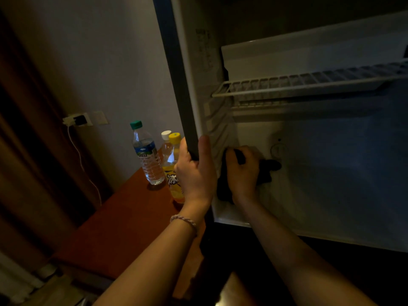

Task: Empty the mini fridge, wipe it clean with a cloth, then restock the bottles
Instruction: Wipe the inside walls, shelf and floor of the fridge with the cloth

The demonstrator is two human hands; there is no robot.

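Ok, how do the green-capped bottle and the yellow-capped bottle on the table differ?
The green-capped bottle is clear, holds clear liquid and stands in full view. The yellow-capped bottle holds yellow liquid, carries a yellow label and is partly hidden behind the left hand. Both stand upright, capped, on the red-brown table outside the fridge.

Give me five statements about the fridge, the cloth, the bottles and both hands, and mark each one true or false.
1. The right hand holds a dark cloth inside the fridge. True.
2. The left hand holds a bottle. False: it grips the fridge's front edge.
3. Three bottles stand on the reddish table beside the fridge. True: a green-capped bottle, a white-capped bottle and a yellow-capped bottle.
4. Bottles stand on the wire shelf. False: none shows on it.
5. The cloth is white. False: it is dark.
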